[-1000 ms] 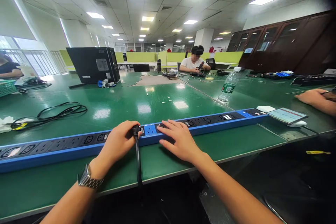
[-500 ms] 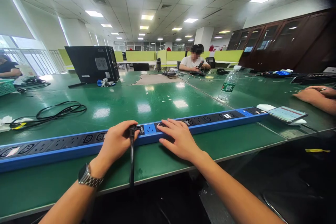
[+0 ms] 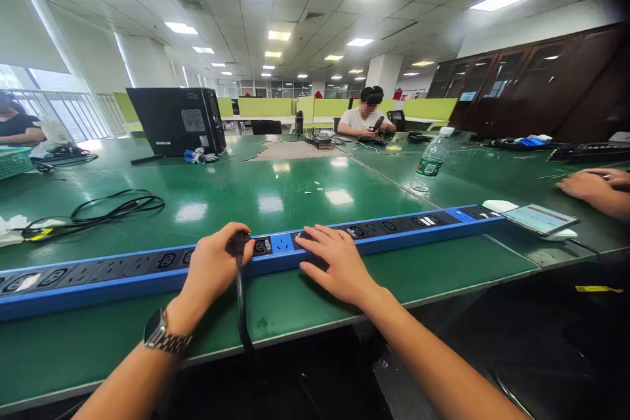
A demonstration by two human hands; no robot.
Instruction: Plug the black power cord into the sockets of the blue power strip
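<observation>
A long blue power strip [image 3: 423, 233] with black socket modules lies across the green table. My left hand [image 3: 215, 262], with a watch [image 3: 165, 331] on its wrist, closes around a black plug [image 3: 239, 242] over the strip. From that plug a thick black cable [image 3: 241, 302] drops past the table's front edge. Whether the plug sits in a socket cannot be seen behind my fingers. Just right of a blue socket [image 3: 282, 243], my right hand [image 3: 335, 262] rests on the strip with its fingers spread, covering part of a module.
A tablet [image 3: 540, 218] lies at the strip's right end, with a plastic bottle [image 3: 433, 161] behind. Farther back stands a black computer case [image 3: 172, 121]. Coiled black cable [image 3: 115, 203] lies left. Another person's hands [image 3: 590, 185] rest at right; a person [image 3: 367, 115] sits opposite.
My left hand and the plug have shifted slightly left along the strip, uncovering more of the socket beside them. The right hand stays in place on the strip.
</observation>
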